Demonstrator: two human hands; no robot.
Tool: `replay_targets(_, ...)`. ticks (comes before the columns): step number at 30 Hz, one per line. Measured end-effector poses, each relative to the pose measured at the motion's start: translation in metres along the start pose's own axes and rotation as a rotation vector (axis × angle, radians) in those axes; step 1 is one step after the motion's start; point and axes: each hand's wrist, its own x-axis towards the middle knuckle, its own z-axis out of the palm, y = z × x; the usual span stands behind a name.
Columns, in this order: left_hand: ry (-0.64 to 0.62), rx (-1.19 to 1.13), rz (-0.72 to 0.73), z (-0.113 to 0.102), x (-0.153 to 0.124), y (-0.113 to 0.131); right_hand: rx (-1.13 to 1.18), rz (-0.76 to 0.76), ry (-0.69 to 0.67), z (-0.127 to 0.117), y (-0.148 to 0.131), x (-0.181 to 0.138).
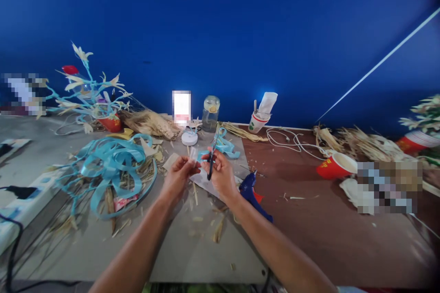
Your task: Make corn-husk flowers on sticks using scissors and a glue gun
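Note:
My left hand (180,171) is closed, thumb and fingers pinching a small whitish strip (193,153) that sticks up from the fingertips. Close beside it, my right hand (220,171) is wrapped round black-handled scissors (211,162), their thin blades pointing up and away from me. The fingertips of both hands nearly meet above the table. Under and behind them lie a pale sheet (206,181) and a curled light-blue ribbon (227,144). A blue glue gun (252,194) rests just right of my right wrist.
A heap of blue ribbon (117,169) and a blue-stemmed flower branch (87,82) stand left, near a power strip (27,206). Behind are a glass jar (211,114), a white cup (258,122) and a cable (292,139). A red paper cup (335,166) lies right.

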Motion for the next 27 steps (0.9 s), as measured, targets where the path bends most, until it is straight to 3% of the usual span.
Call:
replay_targets(4, 0.029, -0.014, 0.002, -0.001, 0.002, -0.003, -0.117, -0.024, 0.003, -0.006, 0.003, 0.001)
replay_targets(11, 0.035, -0.088, -0.002, -0.004, 0.004, 0.0, -0.843, -0.038, -0.041, -0.015, -0.004, -0.003)
replay_targets(17, 0.079, -0.138, -0.02, -0.006, 0.005, 0.002, -1.372, -0.022, -0.199, -0.017, -0.008, -0.007)
replay_targets(23, 0.083, -0.096, 0.028, -0.007, 0.004, 0.0, -1.538, 0.033, -0.313, -0.012, -0.019, -0.016)
replay_targets(27, 0.066, -0.085, 0.03, -0.008, 0.005, 0.0, -1.578, -0.009, -0.342, -0.009, -0.027, -0.022)
